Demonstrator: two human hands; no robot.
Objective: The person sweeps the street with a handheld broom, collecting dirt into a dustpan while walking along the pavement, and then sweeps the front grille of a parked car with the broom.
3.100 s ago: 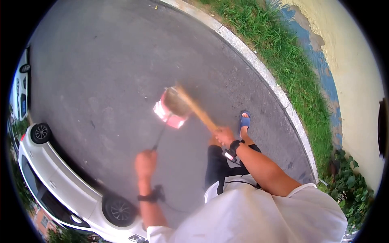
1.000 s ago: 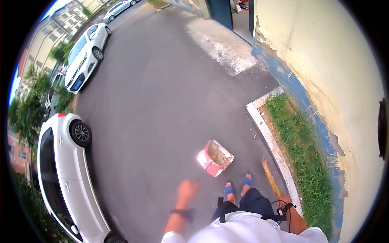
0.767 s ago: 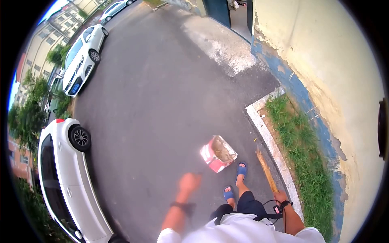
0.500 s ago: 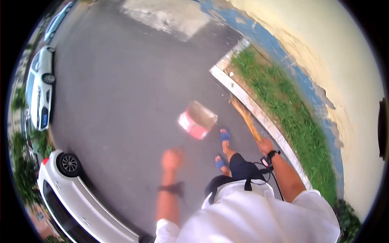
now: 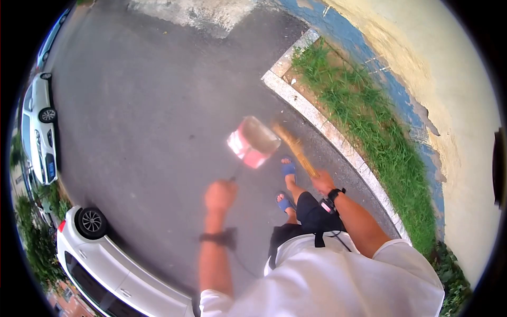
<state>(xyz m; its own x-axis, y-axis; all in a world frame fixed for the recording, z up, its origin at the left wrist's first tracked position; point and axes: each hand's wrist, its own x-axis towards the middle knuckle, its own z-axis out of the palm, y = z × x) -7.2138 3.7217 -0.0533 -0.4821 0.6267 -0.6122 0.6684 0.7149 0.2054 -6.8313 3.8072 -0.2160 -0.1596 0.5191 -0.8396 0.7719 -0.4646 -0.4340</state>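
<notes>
My left hand [image 5: 219, 196] is closed in a fist around the thin handle of a dustpan [image 5: 253, 142]. The pan looks like a cut-open red and white tin, its open side turned toward the kerb; it is a little blurred. In my right hand [image 5: 322, 183] I grip a yellow straw broom [image 5: 297, 152] by its near end. Its bristle tip points away from me and lies right beside the pan's open edge. Most of the dustpan handle is hidden or smeared.
Grey asphalt [image 5: 137, 116] spreads ahead and left. A white kerb [image 5: 327, 129] borders a grass strip [image 5: 364, 116] along a peeling wall [image 5: 443, 95] on the right. White cars, one close by [image 5: 121, 274] and one farther off [image 5: 39, 127], stand at left. My feet in blue sandals [image 5: 288, 167] are below the broom.
My right hand and the broom have swung left, away from the kerb to the dustpan's edge. The dustpan has shifted slightly up and left in view, and the whole view has turned a little.
</notes>
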